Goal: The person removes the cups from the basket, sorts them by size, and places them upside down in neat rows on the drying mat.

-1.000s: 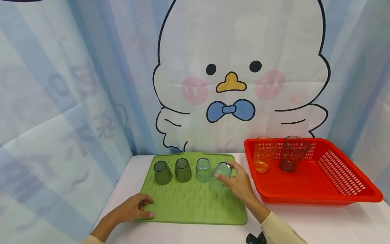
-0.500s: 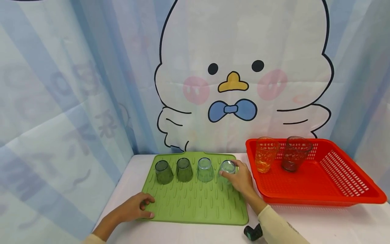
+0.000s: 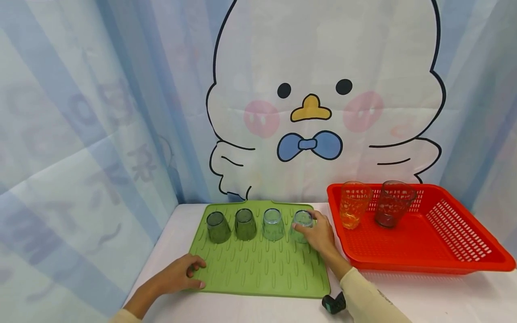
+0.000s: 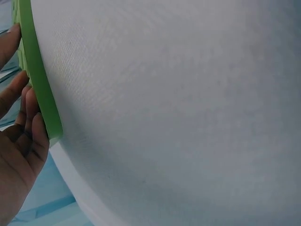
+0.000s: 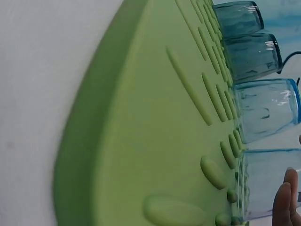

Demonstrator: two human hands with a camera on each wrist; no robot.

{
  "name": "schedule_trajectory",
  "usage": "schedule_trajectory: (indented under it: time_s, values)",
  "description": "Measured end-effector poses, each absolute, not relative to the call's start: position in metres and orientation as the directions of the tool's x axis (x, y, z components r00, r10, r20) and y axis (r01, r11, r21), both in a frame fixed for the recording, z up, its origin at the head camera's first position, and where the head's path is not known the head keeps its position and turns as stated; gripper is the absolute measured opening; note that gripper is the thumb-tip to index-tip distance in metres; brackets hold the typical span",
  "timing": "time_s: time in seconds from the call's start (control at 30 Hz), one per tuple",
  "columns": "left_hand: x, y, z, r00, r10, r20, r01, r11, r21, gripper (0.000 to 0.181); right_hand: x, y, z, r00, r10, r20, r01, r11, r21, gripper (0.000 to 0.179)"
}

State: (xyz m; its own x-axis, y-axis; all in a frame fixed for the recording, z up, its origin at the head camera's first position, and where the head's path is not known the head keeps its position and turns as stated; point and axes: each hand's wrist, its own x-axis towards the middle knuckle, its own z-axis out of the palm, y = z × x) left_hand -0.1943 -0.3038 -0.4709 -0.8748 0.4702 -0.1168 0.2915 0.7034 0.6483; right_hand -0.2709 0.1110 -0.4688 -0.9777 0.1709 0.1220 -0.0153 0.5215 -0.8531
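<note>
My right hand [image 3: 321, 233] holds a light bluish clear glass [image 3: 300, 228] between thumb and fingers. The glass stands upside down at the right end of a row on the green drying mat [image 3: 258, 273]. To its left are another clear glass [image 3: 273, 225] and two dark grey glasses, one in the middle [image 3: 245, 225] and one at the far left [image 3: 218, 228], all bottoms up. My left hand [image 3: 181, 273] rests at the mat's front left corner, its fingers loosely bent. In the left wrist view, the fingertips [image 4: 19, 80] touch the green edge.
Right of the mat stands a red plastic basket [image 3: 408, 264]. Inside it lean an orange-looking glass [image 3: 352, 204] and a dark glass [image 3: 391, 204]. A small black object [image 3: 334, 303] lies by my right sleeve. A printed curtain [image 3: 307, 58] hangs behind the white table [image 3: 242, 309].
My right hand has shifted the clear glass slightly right, away from its neighbour, and the glass has gone from tilted to straight. My left hand stays at the mat's corner.
</note>
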Motion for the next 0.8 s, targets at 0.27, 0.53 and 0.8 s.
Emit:
schedule_trajectory:
  time_s: [0.27, 0.53, 0.8]
  values:
    - [-0.192, -0.301, -0.468, -0.878, 0.466, -0.109, 0.299, 0.711, 0.636, 0.049, -0.269, 0.114, -0.467, -0.984, 0.145, 0.107, -0.027, 0.468, -0.883, 0.077]
    - [-0.193, -0.301, -0.468, -0.871, 0.473, -0.133, 0.279, 0.698, 0.659, 0.048, -0.252, 0.122, -0.465, -0.993, 0.101, 0.053, 0.008, 0.521, -0.854, 0.092]
    - [-0.194, -0.301, -0.468, -0.869, 0.483, -0.102, 0.323, 0.713, 0.623, 0.049, -0.222, 0.129, -0.464, -0.999, 0.028, -0.039, 0.048, 0.531, -0.846, 0.097]
